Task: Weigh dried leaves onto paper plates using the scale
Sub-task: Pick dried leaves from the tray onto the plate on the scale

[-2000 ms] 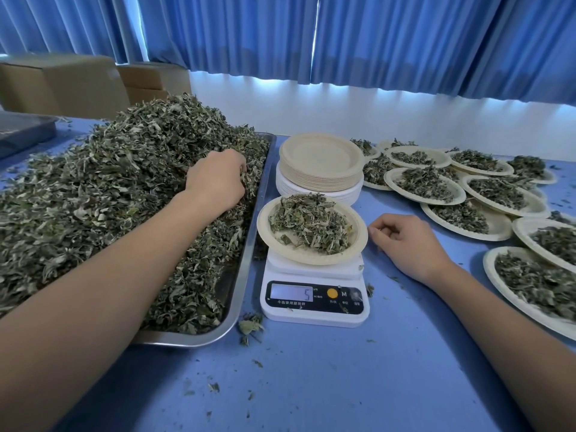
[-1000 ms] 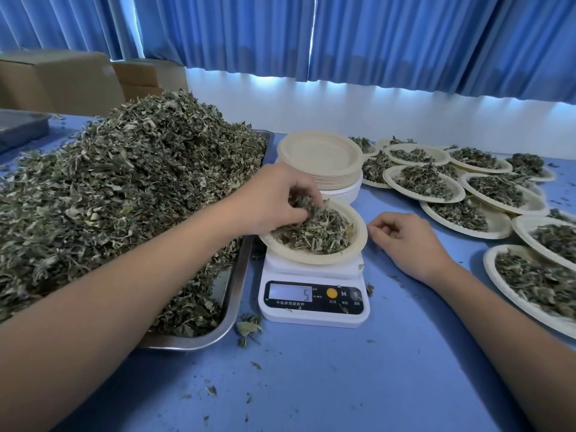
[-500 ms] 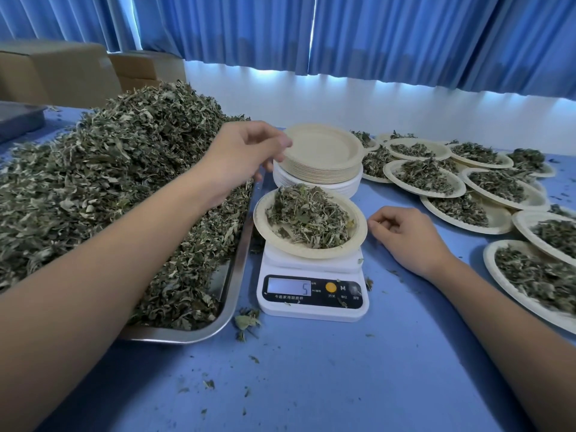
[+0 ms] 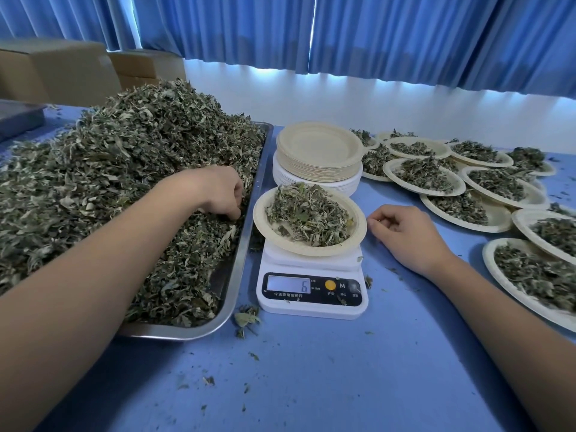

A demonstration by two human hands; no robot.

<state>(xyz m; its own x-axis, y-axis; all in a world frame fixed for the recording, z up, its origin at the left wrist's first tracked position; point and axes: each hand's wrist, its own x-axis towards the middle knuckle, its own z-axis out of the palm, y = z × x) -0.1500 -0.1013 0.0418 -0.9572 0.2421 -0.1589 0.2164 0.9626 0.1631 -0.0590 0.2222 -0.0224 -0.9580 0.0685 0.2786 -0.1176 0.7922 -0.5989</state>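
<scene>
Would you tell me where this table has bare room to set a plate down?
Free: the table in front of the scale, between both forearms, bar crumbs. Crowded: the tray of dried leaves left, the stack of empty plates behind it, overlapping filled plates right beyond the right hand.

— Where does this view look from?
— From the person's head, forward and down across the blue tabletop (image 4: 311, 385); wide-angle, so the edges bow
— How near is it?
— Close; the white digital kitchen scale (image 4: 311, 308) sits near centre, large in frame; dried grey-green leaves (image 4: 109, 182) fill the left, filled round paper plates (image 4: 487, 254) the right; blue pleated curtains (image 4: 405, 42) close the far side
</scene>
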